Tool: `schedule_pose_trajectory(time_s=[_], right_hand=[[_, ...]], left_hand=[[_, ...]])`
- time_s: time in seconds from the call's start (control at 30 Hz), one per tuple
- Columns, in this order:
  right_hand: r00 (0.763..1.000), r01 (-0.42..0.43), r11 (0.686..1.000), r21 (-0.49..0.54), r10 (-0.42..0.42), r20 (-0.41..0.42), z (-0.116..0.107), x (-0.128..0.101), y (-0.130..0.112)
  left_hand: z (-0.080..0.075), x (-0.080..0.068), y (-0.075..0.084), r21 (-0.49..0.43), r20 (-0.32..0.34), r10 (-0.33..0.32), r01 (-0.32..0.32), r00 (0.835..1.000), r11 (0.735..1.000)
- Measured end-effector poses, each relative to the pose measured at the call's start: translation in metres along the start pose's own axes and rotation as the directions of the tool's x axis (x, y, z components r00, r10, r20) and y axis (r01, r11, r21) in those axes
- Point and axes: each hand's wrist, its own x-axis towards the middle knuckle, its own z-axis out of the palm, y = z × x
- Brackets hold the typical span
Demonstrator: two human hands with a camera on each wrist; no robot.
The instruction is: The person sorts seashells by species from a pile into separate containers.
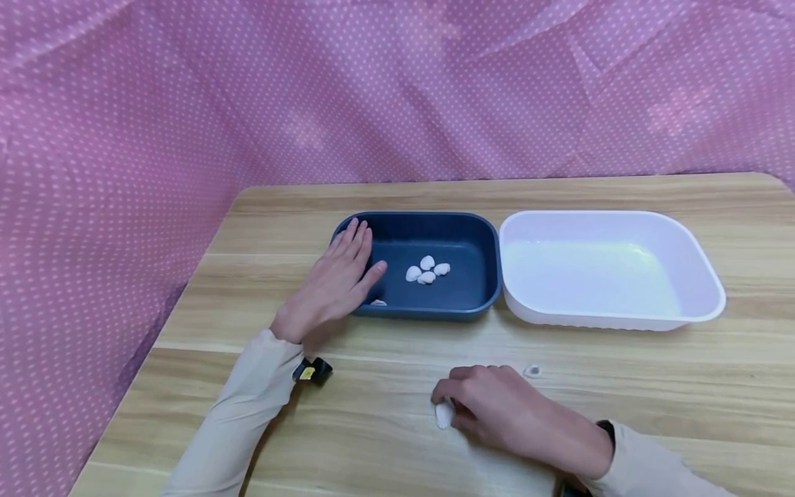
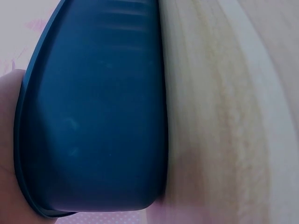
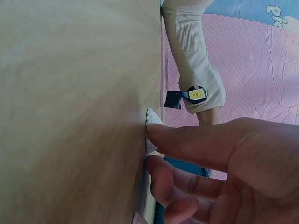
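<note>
Seashells (image 1: 426, 277) lie in a cluster of four on the floor of a dark blue tray (image 1: 404, 314), and one more shell (image 1: 378, 302) shows partly beside the near wall of that tray, close to the left hand (image 1: 340, 273). This hand is released: its fingers are straight and rest across the tray's left end, and its thumb is spread out over the inside. The left wrist view shows mostly the tray's outer wall, with a part of the hand beyond the rim.

The right hand (image 1: 503, 408) is grasping a white shell (image 1: 444, 416) between thumb and forefinger, low at the surface of the wooden table (image 1: 373, 428), in front of the tray. Another small shell (image 1: 532, 371) lies on the table just behind the right hand, nearer the trays.

A white tray (image 1: 611, 320) stands just beside the blue one, on its right. Pale sleeves (image 1: 239, 411) cover both forearms, and a black device (image 1: 319, 371) with a yellow label is worn at the left wrist. Pink dotted cloth (image 1: 397, 96) hangs behind the table.
</note>
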Motion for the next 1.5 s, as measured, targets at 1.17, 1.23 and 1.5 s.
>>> schedule_pose_trajectory(time_s=[1.17, 1.23, 1.5], right_hand=[[0.987, -0.063, 0.984, -0.168, 0.036, -0.154, 0.0006, -0.0013, 0.0038], [0.987, -0.068, 0.984, -0.166, 0.042, -0.154, -0.0006, -0.0006, 0.0040], [0.980, -0.089, 0.981, -0.172, 0.056, -0.192, -0.0002, -0.0016, 0.0061]], left_hand=[[0.0013, 0.0001, -0.0007, 0.020, 0.018, -0.006, 0.006, 1.000, 1.000], [0.0013, 0.0001, -0.0005, 0.018, 0.017, -0.008, 0.008, 1.000, 1.000], [-0.0001, 0.0004, -0.0002, 0.015, 0.021, -0.009, 0.009, 1.000, 1.000]])
